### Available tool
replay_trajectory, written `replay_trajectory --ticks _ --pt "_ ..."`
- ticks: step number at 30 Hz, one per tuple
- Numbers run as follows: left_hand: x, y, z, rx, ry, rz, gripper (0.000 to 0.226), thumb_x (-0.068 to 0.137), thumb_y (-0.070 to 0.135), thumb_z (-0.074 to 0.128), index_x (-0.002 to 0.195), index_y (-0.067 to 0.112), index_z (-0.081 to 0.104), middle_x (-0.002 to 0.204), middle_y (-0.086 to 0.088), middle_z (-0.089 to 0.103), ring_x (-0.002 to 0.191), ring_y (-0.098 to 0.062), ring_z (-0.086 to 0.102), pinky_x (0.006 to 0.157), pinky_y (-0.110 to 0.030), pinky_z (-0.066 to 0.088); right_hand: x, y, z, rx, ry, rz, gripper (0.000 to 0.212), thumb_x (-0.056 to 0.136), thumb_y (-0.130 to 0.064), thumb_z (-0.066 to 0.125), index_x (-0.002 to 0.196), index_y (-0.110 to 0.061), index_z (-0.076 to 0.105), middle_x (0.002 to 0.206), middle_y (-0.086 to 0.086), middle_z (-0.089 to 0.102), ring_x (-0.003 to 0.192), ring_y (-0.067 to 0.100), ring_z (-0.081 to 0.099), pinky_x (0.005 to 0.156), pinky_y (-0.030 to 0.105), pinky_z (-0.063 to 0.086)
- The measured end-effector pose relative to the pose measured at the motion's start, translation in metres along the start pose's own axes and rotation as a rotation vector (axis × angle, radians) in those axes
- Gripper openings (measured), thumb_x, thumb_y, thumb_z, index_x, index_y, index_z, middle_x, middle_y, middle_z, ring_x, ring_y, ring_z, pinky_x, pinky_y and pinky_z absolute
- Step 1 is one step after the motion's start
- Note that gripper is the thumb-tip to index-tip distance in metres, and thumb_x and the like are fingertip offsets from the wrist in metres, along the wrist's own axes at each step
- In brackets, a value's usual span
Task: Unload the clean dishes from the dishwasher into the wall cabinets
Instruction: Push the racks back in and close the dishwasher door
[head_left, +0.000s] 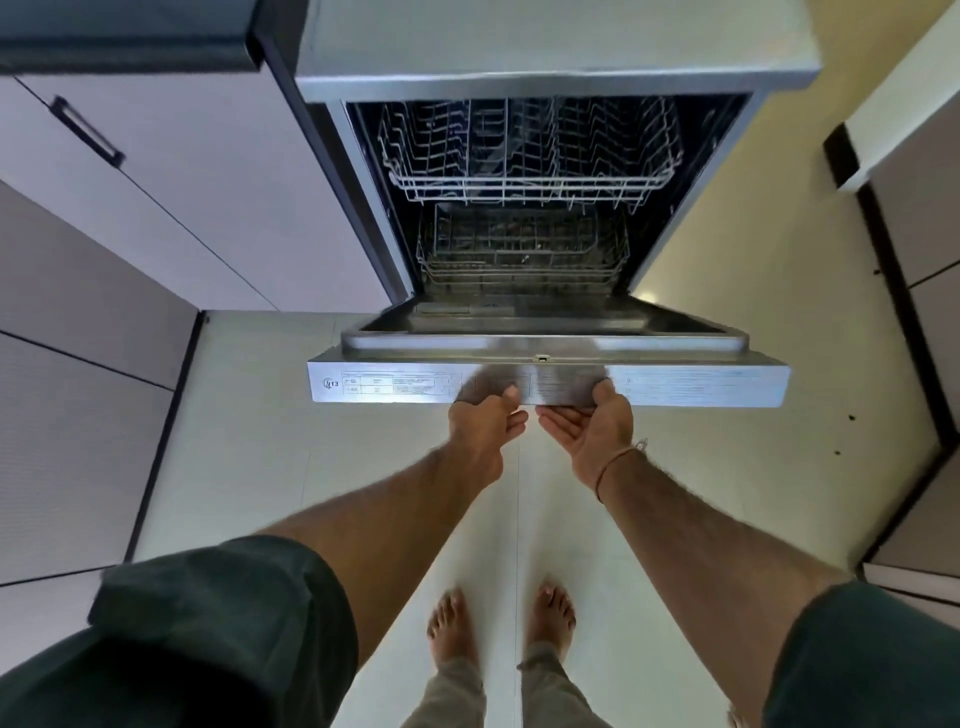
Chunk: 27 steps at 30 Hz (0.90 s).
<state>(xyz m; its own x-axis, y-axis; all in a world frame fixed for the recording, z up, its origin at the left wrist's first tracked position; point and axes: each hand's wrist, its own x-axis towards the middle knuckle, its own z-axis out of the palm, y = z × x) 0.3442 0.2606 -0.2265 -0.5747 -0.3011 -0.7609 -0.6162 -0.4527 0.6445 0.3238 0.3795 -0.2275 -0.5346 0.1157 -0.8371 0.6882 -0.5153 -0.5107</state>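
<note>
Head view: the dishwasher (519, 62) stands at twelve o'clock, its door (675, 387) part-way open and tilted toward the person. The upper rack (530, 156) and lower rack (519, 254) sit inside the tub. At the door's near edge, centre frame, the left hand (483, 423) grips with its thumb on top and fingers curled beneath. Just beside it at three o'clock, the right hand (592, 431), palm up, clamps the same edge. Base cabinets (182, 182) stand at nine o'clock.

Label print (389, 384) on dishwasher door (701, 387) unreadable, sleeves (208, 639) cut off below
</note>
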Motion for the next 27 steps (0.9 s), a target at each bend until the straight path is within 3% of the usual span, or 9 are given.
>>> replay_trajectory --ticks 5,8,13,19,23,27 --pt "0.011 0.045 0.019 0.127 0.027 0.038 0.044 0.092 0.023 0.069 0.130 0.009 0.053 0.106 -0.008 0.068 0.087 -0.022 0.070 0.070 -0.030 0.060 0.003 -0.040 0.025 -0.086 -0.017 -0.082 0.052 0.101 -0.048 0.043 0.129 -0.005 0.054 0.093 0.019 0.074 0.079 0.031 0.074 0.068 0.040 0.062" --pt "0.019 0.077 0.030 0.169 0.021 0.032 0.035 0.090 0.021 0.071 0.118 0.002 0.059 0.097 -0.011 0.068 0.086 -0.025 0.070 0.078 -0.035 0.061 0.002 -0.067 0.044 -0.119 -0.025 -0.090 0.053 0.101 -0.046 0.044 0.112 0.003 0.061 0.091 0.021 0.073 0.078 0.031 0.074 0.064 0.037 0.061" --pt "0.032 0.133 0.054 0.225 0.013 0.072 0.026 0.092 0.026 0.069 0.099 0.002 0.061 0.092 -0.010 0.070 0.082 -0.024 0.071 0.078 -0.038 0.061 0.003 -0.118 0.080 -0.218 -0.084 -0.134 0.051 0.101 -0.046 0.043 0.096 0.001 0.063 0.090 0.019 0.073 0.076 0.027 0.074 0.060 0.034 0.060" --pt "0.048 0.192 0.085 0.220 0.026 0.100 0.021 0.095 0.026 0.065 0.100 0.006 0.060 0.090 -0.010 0.064 0.078 -0.025 0.067 0.078 -0.039 0.061 0.017 -0.172 0.117 -0.311 -0.151 -0.171 0.050 0.102 -0.044 0.042 0.105 0.001 0.062 0.094 0.018 0.073 0.077 0.027 0.074 0.061 0.033 0.060" --pt "0.062 0.230 0.103 0.230 0.032 0.109 0.028 0.095 0.027 0.065 0.112 0.006 0.059 0.099 -0.012 0.066 0.084 -0.026 0.068 0.080 -0.040 0.061 0.027 -0.204 0.146 -0.343 -0.167 -0.192 0.052 0.103 -0.045 0.040 0.107 0.002 0.062 0.094 0.018 0.073 0.076 0.026 0.073 0.058 0.031 0.059" --pt "0.078 0.255 0.117 0.230 0.046 0.137 0.024 0.095 0.028 0.065 0.104 0.007 0.058 0.096 -0.011 0.065 0.085 -0.025 0.068 0.076 -0.038 0.061 0.036 -0.227 0.170 -0.377 -0.167 -0.206 0.050 0.103 -0.043 0.039 0.109 0.003 0.059 0.091 0.016 0.071 0.072 0.025 0.071 0.054 0.031 0.057"
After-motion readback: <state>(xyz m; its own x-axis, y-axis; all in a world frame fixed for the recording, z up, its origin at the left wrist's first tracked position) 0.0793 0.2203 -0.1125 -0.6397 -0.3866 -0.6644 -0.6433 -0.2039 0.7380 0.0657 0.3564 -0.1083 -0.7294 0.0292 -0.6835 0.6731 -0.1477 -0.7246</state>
